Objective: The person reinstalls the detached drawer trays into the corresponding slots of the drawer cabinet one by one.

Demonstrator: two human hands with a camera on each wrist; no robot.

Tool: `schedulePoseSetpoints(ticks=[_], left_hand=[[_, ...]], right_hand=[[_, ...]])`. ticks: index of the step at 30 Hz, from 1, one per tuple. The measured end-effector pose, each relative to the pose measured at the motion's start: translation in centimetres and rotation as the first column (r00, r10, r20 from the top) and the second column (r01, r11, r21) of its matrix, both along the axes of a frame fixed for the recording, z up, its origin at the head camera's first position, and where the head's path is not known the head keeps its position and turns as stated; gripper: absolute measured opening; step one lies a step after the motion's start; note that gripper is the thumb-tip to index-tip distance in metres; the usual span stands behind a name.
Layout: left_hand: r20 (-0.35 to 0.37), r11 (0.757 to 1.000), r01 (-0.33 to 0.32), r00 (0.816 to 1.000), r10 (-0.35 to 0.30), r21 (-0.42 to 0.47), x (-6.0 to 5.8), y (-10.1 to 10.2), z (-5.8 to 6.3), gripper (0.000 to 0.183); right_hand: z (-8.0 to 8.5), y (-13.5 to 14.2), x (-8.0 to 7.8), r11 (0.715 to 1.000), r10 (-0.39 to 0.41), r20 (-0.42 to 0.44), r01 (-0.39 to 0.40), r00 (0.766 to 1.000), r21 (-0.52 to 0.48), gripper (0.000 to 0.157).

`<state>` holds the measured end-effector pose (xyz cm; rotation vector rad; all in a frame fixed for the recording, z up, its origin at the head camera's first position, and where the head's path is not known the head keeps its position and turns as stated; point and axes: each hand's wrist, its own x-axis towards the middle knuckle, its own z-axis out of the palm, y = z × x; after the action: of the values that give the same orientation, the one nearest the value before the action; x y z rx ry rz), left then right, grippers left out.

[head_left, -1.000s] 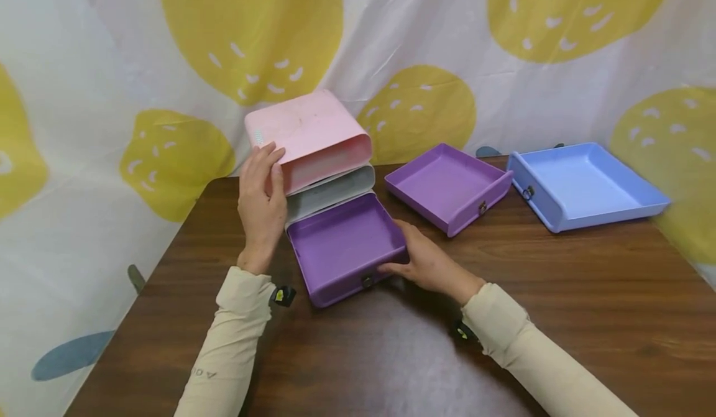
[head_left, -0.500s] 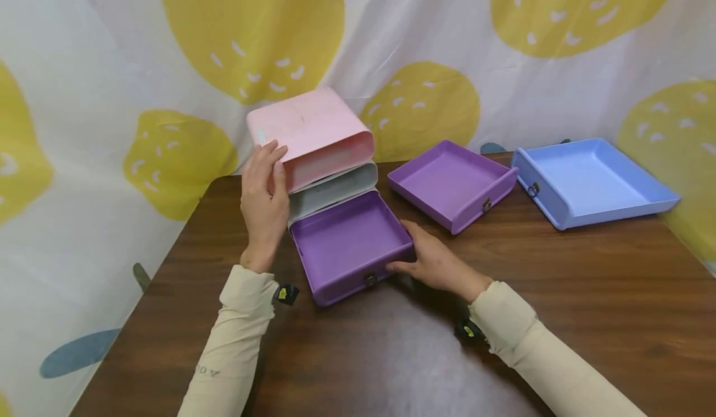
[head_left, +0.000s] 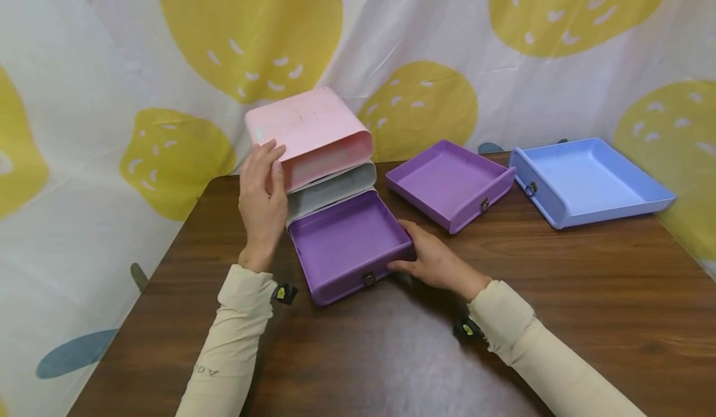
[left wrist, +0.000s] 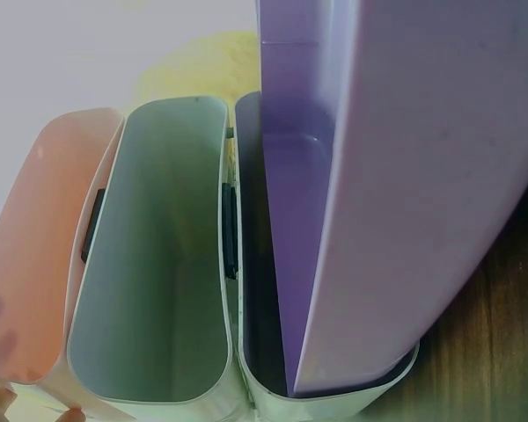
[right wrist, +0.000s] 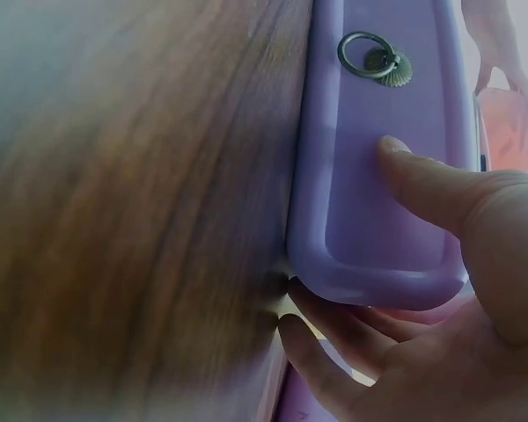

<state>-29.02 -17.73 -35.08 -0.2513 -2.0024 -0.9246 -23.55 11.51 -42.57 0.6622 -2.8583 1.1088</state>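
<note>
A stack of rounded casings has a pink one (head_left: pixel 307 115) on top and a grey-white one (head_left: pixel 335 188) beneath, both with open fronts. From the lowest casing a dark purple drawer (head_left: pixel 349 237) sticks out; the left wrist view shows its back part inside that casing. My left hand (head_left: pixel 263 199) rests on the left side of the pink casing, fingers at its upper front corner. At the drawer's right front corner, my right hand (head_left: pixel 439 261) holds it, thumb (right wrist: pixel 422 180) on the front face and fingers around the side. A ring pull (right wrist: pixel 367 57) hangs on that face.
A lighter purple drawer (head_left: pixel 447 184) sits on the brown wooden table (head_left: pixel 559 305) to the right of the stack. Farther right is a blue drawer (head_left: pixel 587 178), its left corner close to the lighter one. A lemon-print curtain (head_left: pixel 391 19) hangs behind the table.
Between the frames the view shifts slightly. The right hand and the dark purple drawer's front right corner sit slightly farther right; the left hand stays on the pink casing.
</note>
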Motion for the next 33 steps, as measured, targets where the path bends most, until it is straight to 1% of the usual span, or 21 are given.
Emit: schedulePoseSetpoints(ticks=[9, 14, 21, 29, 33], left_hand=[[-0.004, 1.000, 0.001, 1.000, -0.001, 0.002, 0.0, 0.0, -0.2, 0.029], [-0.017, 1.000, -0.007, 1.000, 0.007, -0.008, 0.0, -0.1, -0.1, 0.030], [-0.005, 1.000, -0.004, 1.000, 0.004, 0.010, -0.1, 0.2, 0.0, 0.029], [-0.006, 1.000, -0.003, 1.000, 0.003, 0.004, 0.0, 0.1, 0.0, 0.029], [-0.008, 1.000, -0.002, 1.000, 0.002, 0.004, -0.1, 0.0, -0.2, 0.030]], right_hand=[[-0.2, -0.1, -0.1, 1.000, -0.007, 0.013, 0.007, 1.000, 0.013, 0.088], [-0.1, -0.2, -0.2, 1.000, -0.006, 0.003, 0.006, 1.000, 0.003, 0.088], [0.2, -0.2, -0.4, 1.000, -0.018, -0.002, 0.018, 1.000, 0.020, 0.088], [0.0, -0.4, -0.9, 0.999, -0.029, 0.023, 0.028, 0.999, 0.035, 0.089], [-0.1, -0.6, -1.2, 0.999, -0.030, 0.019, 0.029, 0.999, 0.039, 0.088]])
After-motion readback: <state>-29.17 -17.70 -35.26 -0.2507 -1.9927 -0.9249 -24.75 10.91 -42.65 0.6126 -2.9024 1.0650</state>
